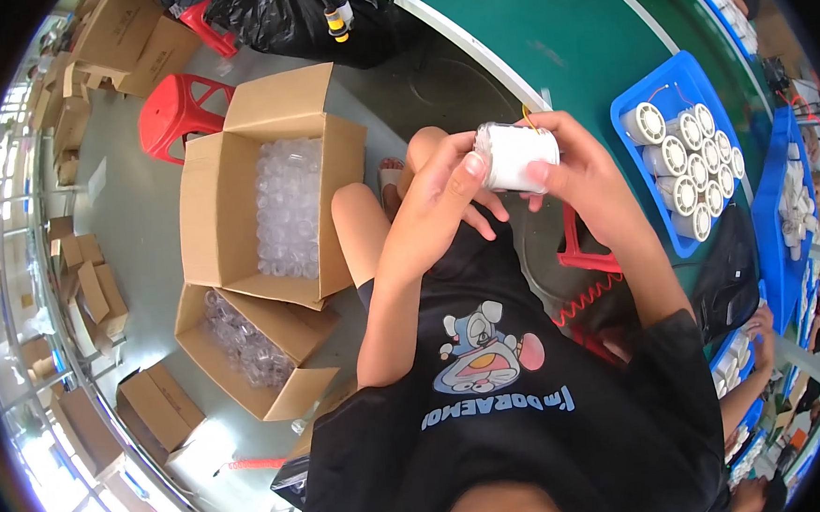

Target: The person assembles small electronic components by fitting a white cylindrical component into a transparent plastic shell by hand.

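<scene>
Above my lap I hold a white cylinder [517, 158] sideways between both hands. A clear plastic cover [484, 139] sits at its left end, and a thin yellow wire [526, 116] sticks up near its right end. My left hand [443, 184] grips the covered end, thumb on top and some lower fingers stretched away. Around the right end curls my right hand [581, 166], its thumb pressing on the white side. How far the cover reaches over the cylinder I cannot tell. To the right, a blue tray [629, 116] holds several similar white cylinders [674, 155] with ringed end faces.
At left, an open carton [203, 212] holds rows of clear plastic covers [290, 207]; a second carton [301, 391] holds more. A red stool [171, 111] stands behind. The green table [565, 31] runs along the right, where another person's arm [753, 376] reaches in.
</scene>
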The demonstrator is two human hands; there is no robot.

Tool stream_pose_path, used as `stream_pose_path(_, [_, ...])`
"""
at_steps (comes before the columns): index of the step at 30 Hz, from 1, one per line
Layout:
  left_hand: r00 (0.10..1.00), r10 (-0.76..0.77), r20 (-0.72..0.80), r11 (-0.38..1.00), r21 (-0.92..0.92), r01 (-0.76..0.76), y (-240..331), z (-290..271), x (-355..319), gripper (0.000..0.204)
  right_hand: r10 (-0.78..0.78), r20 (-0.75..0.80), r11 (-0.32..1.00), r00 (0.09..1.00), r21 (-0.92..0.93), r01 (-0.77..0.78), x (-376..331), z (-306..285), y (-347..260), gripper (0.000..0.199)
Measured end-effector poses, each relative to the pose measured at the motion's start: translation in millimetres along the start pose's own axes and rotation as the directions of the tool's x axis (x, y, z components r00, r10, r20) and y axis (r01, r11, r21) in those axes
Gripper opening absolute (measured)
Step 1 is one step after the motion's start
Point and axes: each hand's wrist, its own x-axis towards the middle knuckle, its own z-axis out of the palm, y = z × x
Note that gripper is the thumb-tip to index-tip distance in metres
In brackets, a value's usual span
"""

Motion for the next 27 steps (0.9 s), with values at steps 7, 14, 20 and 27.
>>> stream_pose_path(7, [0.884,0.449,0.129,0.816,0.346,-0.464,-5,21,-6,0.073,-0.419,0.087,0.905,0.904,-0.047,0.423,-27,-5,-9,0.081])
stream_pose_path(14, [0.729,0.546,0.413,0.291,0.722,-0.627,13,38,11,0.086,-0.385,0.143,0.91,0.912,-0.105,0.401,-27,-36,-40,0.069])
stream_pose_path(20, [0.878,0.47,-0.096,0.533,0.823,-0.195,-8,-34,-1,0.072,-0.577,0.01,0.688,0.817,-0.532,0.493,3,-121,-81,0.049])
stream_pose_path(27, [0.798,0.161,-0.581,0.734,0.611,0.297,-94,-155,-85,0.052,-0.903,-0.243,0.175,0.353,-0.961,-0.213,167,-373,-122,0.048])
